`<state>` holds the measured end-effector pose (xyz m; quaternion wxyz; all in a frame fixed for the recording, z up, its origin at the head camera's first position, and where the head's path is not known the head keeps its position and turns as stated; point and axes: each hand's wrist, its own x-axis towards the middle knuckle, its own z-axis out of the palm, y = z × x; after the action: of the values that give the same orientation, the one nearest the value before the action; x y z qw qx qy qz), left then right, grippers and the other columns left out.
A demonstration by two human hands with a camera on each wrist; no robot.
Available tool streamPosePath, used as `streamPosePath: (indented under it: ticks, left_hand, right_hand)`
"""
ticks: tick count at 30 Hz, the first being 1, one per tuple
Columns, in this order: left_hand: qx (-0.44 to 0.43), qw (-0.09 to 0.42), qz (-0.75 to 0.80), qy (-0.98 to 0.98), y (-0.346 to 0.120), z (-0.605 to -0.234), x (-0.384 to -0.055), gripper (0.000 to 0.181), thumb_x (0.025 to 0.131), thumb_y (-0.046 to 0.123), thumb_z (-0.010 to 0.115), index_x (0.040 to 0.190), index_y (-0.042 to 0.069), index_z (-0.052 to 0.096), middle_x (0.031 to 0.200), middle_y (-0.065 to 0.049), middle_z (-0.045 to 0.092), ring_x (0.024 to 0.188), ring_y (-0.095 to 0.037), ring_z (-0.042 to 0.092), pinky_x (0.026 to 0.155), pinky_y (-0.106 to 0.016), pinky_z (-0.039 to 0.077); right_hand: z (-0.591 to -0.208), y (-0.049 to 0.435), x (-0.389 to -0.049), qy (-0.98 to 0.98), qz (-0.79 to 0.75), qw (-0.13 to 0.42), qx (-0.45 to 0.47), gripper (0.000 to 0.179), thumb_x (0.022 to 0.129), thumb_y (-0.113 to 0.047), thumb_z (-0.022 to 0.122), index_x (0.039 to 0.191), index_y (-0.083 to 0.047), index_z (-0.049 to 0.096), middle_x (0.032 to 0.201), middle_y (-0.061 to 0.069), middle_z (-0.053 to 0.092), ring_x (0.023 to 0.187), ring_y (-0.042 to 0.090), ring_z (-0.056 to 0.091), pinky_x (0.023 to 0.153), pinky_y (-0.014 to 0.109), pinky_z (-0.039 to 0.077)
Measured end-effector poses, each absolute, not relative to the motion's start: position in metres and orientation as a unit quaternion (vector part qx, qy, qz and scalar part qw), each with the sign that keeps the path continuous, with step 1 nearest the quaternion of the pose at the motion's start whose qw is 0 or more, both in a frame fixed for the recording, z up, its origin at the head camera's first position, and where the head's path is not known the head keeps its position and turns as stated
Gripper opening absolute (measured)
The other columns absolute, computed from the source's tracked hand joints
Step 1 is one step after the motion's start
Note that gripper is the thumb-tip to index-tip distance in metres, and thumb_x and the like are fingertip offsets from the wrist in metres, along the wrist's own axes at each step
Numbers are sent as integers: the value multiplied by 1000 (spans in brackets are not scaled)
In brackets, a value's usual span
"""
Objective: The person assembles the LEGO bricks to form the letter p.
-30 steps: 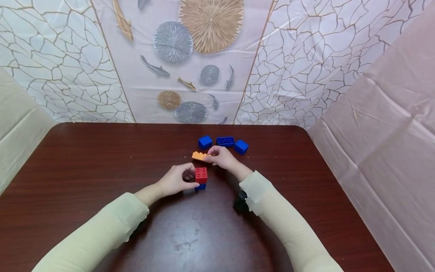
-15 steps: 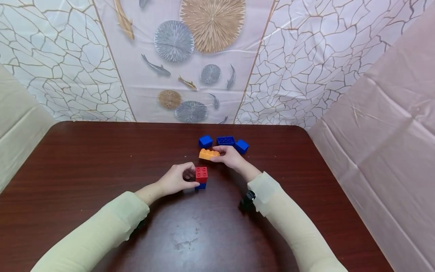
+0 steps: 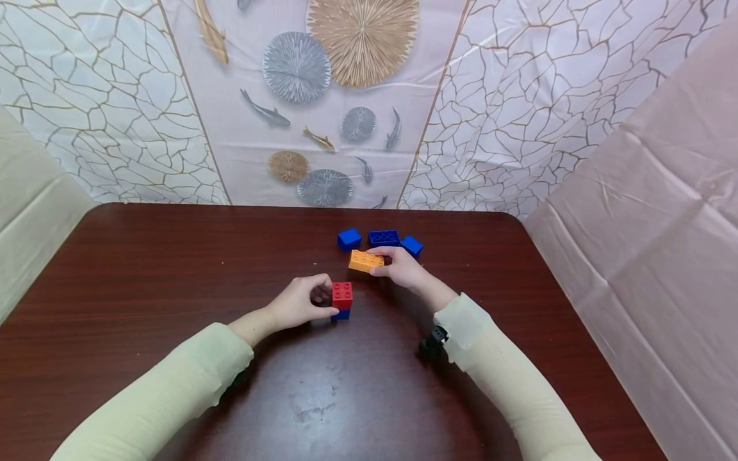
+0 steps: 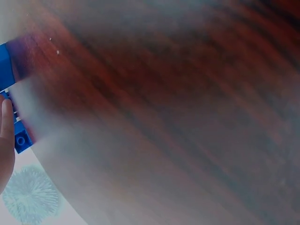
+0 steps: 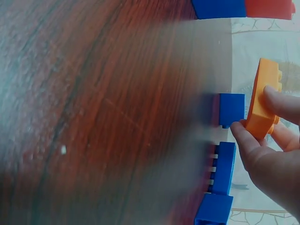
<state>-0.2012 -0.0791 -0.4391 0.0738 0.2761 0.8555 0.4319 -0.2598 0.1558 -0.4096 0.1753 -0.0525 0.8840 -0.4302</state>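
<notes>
My left hand (image 3: 301, 301) holds a small stack at the middle of the table, thumb against its near side. A red toy brick (image 3: 342, 292) with studs up sits on a blue brick (image 3: 341, 314) there. Farther back, my right hand (image 3: 403, 269) pinches an orange studded brick (image 3: 366, 261) by its right end. In the right wrist view the orange brick (image 5: 262, 101) is held off the table between thumb and fingers. Only a sliver of the left hand (image 4: 5, 150) shows in its own wrist view.
Behind the orange brick lie three more blue bricks: a left one (image 3: 349, 239), a middle one on its side (image 3: 383, 238) with its hollow underside showing, and a right one (image 3: 412, 246) partly behind the right hand. A patterned cloth (image 3: 323, 115) hangs beyond the table's far edge.
My right hand has moved to the right with the orange brick, whose studded top has turned more into view. The left hand stays at the red and blue stack.
</notes>
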Motion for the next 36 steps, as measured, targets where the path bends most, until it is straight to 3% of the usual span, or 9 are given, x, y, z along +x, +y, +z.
streamPosePath:
  ticks: [12, 24, 36]
  left_hand:
    - [287, 72, 421, 857, -78, -436, -202, 28, 77, 19, 77, 94, 11, 56, 94, -3, 67, 83, -11, 61, 78, -28, 54]
    - [277, 76, 421, 860, -79, -437, -204, 29, 77, 22, 77, 93, 12, 56, 95, -3, 67, 84, -12, 61, 79, -29, 54]
    - [281, 68, 429, 856, -78, -436, -204, 29, 76, 20, 78, 93, 11, 57, 93, -4, 67, 83, -12, 61, 79, -30, 54]
  right_hand:
    - [-394, 158, -250, 881, -440, 159, -72, 41, 84, -9, 68, 124, -8, 59, 130, 13, 54, 109, 26, 51, 96, 38, 47]
    - [-378, 154, -234, 872, -443, 167, -123, 41, 82, -12, 68, 122, -8, 60, 119, 14, 59, 96, 22, 54, 76, 24, 50]
    - [-378, 149, -224, 854, -447, 175, -203, 39, 82, -6, 66, 120, -2, 59, 114, 17, 61, 91, 20, 54, 73, 21, 50]
